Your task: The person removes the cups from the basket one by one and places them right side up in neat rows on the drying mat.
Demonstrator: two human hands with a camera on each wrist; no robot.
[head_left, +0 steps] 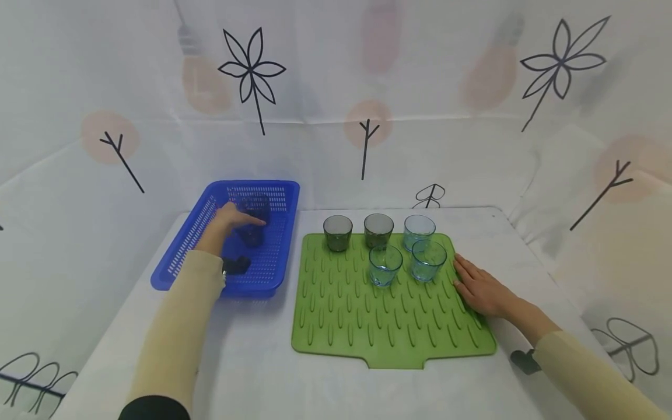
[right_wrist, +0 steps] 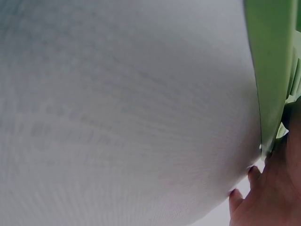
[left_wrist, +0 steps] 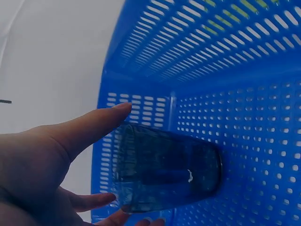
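Observation:
Inside the blue basket (head_left: 275, 280), my left hand (head_left: 231, 219) reaches down with its thumb and fingers spread. The left wrist view shows a dark bluish glass tumbler (left_wrist: 169, 169) lying on its side between them. The thumb (left_wrist: 94, 125) lies along the upper side of the rim, and fingertips show at the lower side. My right hand (head_left: 480, 286) rests flat at the right edge of a green ribbed drying mat (head_left: 341, 326), fingers extended and touching it. On the mat stand two grey tumblers (head_left: 338, 233) and three light-blue tumblers (head_left: 385, 265).
A white-covered table (head_left: 252, 361) lies under the basket and mat. Behind it hangs a white curtain (head_left: 315, 151) with printed plants. The basket stands left of the mat, and the tumblers gather toward the mat's back edge.

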